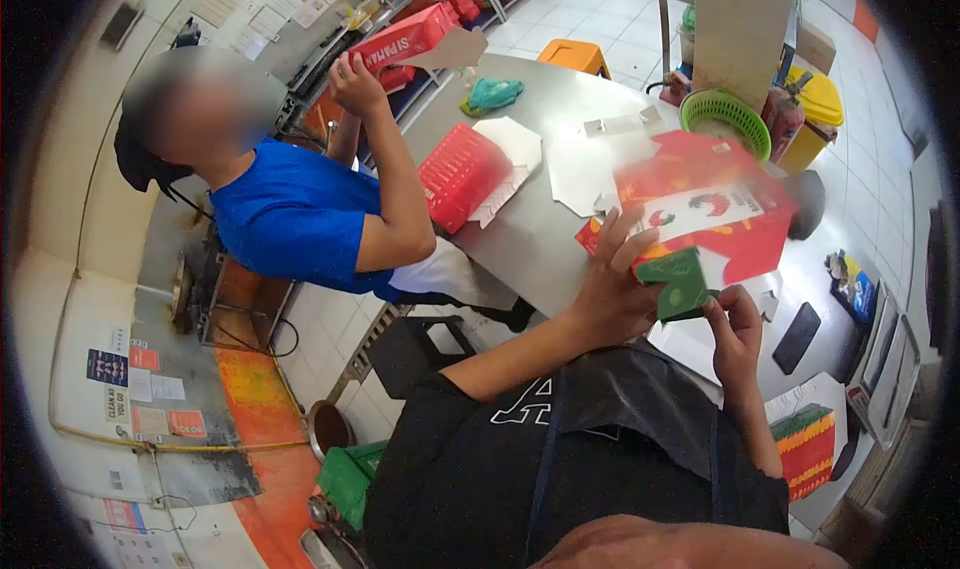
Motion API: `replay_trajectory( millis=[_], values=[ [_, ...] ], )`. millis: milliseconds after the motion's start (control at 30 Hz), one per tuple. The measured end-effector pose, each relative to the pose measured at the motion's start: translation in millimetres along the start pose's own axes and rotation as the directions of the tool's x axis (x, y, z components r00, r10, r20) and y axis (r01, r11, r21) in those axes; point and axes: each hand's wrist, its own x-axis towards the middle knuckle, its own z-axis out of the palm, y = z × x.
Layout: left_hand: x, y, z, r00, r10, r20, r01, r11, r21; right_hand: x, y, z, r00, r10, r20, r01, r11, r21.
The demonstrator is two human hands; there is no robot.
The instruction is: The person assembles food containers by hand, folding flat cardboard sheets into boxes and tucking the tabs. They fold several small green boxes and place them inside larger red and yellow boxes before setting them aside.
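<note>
A red cardboard food box (690, 194), partly unfolded, with a white printed panel and a green flap (683, 277), is held over the metal table (510, 254). My left hand (612, 294) grips the box near the green flap, its fingers against the cardboard. On the other side, my right hand (737, 341) pinches the lower edge of that flap between thumb and fingers. White-backed cardboard (582, 177) lies just beyond the box.
Across the table a person in a blue shirt (300, 209) holds another red box (405, 44). More red boxes (462, 174), a teal cloth (495, 94), a green basket (757, 121), a phone (797, 337) and flat printed cartons (806, 451) lie around.
</note>
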Motion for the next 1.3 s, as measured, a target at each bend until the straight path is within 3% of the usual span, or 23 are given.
replay_trajectory(
  millis=[67, 167, 267, 400, 500, 533, 633, 800, 833, 900, 1033, 1100, 1167, 1300],
  values=[
    [2.2, -4.3, -0.6, 1.0, 0.006, -0.003, -0.006, 1.0, -0.002, -0.8, 3.5, 6.1, 0.998, 0.005, -0.069, 0.002, 0.995, 0.099],
    [6.8, -5.0, 4.8, 0.999, 0.033, 0.039, -0.032, 0.999, -0.027, 1.0, -5.8, 7.0, 0.992, -0.101, -0.073, 0.097, 0.994, -0.058],
    [15.9, -2.8, 7.2, 0.996, 0.03, 0.085, -0.028, 0.999, -0.019, 2.7, -19.6, 1.6, 0.978, -0.206, -0.025, 0.185, 0.922, -0.34],
    [23.1, -2.9, 7.8, 0.988, 0.062, 0.143, -0.054, 0.997, -0.057, 4.4, -10.1, -2.9, 0.944, -0.33, 0.006, 0.3, 0.851, -0.431],
    [24.3, -0.5, 7.9, 0.983, 0.031, 0.179, -0.021, 0.998, -0.057, 4.0, -14.6, -5.7, 0.958, -0.276, 0.077, 0.279, 0.844, -0.458],
    [20.7, -5.5, 9.8, 0.985, 0.083, 0.149, -0.068, 0.992, -0.104, 3.3, -10.2, -8.2, 0.971, -0.218, 0.095, 0.238, 0.875, -0.421],
    [15.2, -3.2, 14.9, 0.973, 0.063, 0.223, -0.026, 0.986, -0.166, 7.0, -11.7, -0.9, 0.945, -0.304, 0.126, 0.328, 0.85, -0.413],
    [9.9, -13.6, 9.4, 0.973, 0.068, 0.221, -0.039, 0.99, -0.136, 11.6, 0.1, -10.1, 0.986, -0.081, 0.149, 0.119, 0.955, -0.272],
    [8.1, -20.8, 8.5, 0.973, 0.074, 0.219, -0.047, 0.991, -0.123, 15.0, -0.2, -14.9, 0.982, -0.115, 0.151, 0.16, 0.929, -0.334],
    [9.7, -24.6, -0.5, 0.948, 0.064, 0.311, -0.022, 0.991, -0.134, 21.1, -8.3, -18.1, 0.997, -0.048, 0.062, 0.056, 0.989, -0.138],
    [33.4, -5.9, -22.1, 0.868, 0.064, 0.492, 0.044, 0.978, -0.205, 34.5, -48.8, -28.3, 0.984, -0.063, 0.165, 0.03, 0.981, 0.192],
    [51.2, 7.8, -32.0, 0.818, 0.108, 0.565, 0.056, 0.963, -0.264, 39.2, -69.9, -25.7, 0.972, 0.111, 0.208, -0.143, 0.979, 0.146],
    [59.8, 21.0, -41.9, 0.78, 0.095, 0.619, 0.15, 0.931, -0.333, 42.9, -70.4, -35.1, 0.932, 0.153, 0.329, -0.156, 0.988, -0.017],
    [63.7, 30.5, -50.6, 0.753, 0.104, 0.65, 0.223, 0.889, -0.401, 35.9, -70.9, -45.1, 0.923, 0.061, 0.379, -0.053, 0.998, -0.031]
  ],
)
